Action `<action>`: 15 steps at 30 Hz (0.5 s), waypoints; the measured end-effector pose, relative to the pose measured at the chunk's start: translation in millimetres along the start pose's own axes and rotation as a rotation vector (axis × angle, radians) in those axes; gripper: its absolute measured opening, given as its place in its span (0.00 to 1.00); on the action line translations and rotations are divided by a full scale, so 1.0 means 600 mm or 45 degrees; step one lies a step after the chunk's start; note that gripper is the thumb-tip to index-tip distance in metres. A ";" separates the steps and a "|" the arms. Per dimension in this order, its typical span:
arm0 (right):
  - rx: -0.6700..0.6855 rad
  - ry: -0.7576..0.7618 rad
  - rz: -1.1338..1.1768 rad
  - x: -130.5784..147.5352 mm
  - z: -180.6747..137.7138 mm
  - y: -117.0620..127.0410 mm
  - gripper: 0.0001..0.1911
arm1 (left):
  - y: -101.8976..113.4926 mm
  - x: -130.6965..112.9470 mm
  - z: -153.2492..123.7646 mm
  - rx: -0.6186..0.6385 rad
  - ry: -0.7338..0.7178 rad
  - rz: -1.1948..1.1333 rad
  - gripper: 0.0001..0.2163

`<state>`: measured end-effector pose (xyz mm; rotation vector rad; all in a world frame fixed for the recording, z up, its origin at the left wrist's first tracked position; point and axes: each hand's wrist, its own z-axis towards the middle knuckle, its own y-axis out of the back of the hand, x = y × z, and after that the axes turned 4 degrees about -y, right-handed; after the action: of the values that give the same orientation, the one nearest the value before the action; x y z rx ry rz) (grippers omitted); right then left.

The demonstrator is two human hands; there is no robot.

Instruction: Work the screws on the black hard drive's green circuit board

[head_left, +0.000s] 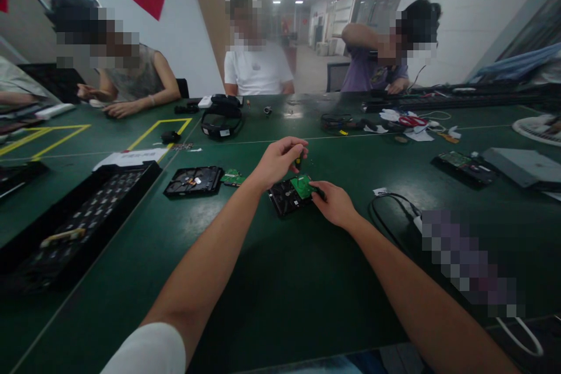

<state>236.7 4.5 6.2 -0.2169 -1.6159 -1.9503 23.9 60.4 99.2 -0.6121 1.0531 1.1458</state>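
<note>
A black hard drive (284,197) with a green circuit board (301,186) on it lies on the table before me. Above its far edge, my left hand (283,158) pinches a small screwdriver (298,161) with a black and yellow handle; its tip is too small to make out. At the drive's right side, my right hand (333,201) is closed around a dark slender tool (319,191), whose kind I cannot tell. Left of these lie a second hard drive (194,180), underside up, and a loose green circuit board (232,177).
A long black tray (83,216) stands at left. On the right are another drive (464,167), a grey metal box (523,166) and a blurred-out object with a cable (464,257). A black strap device (222,118) lies at the back. Several people sit across the table.
</note>
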 end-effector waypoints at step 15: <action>0.002 -0.007 0.000 -0.003 0.000 0.000 0.20 | -0.007 0.003 -0.001 -0.030 0.021 -0.034 0.13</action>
<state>238.0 5.2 5.3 -0.2217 -1.6206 -1.9495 27.6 59.5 97.2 -0.6532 1.0441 1.1328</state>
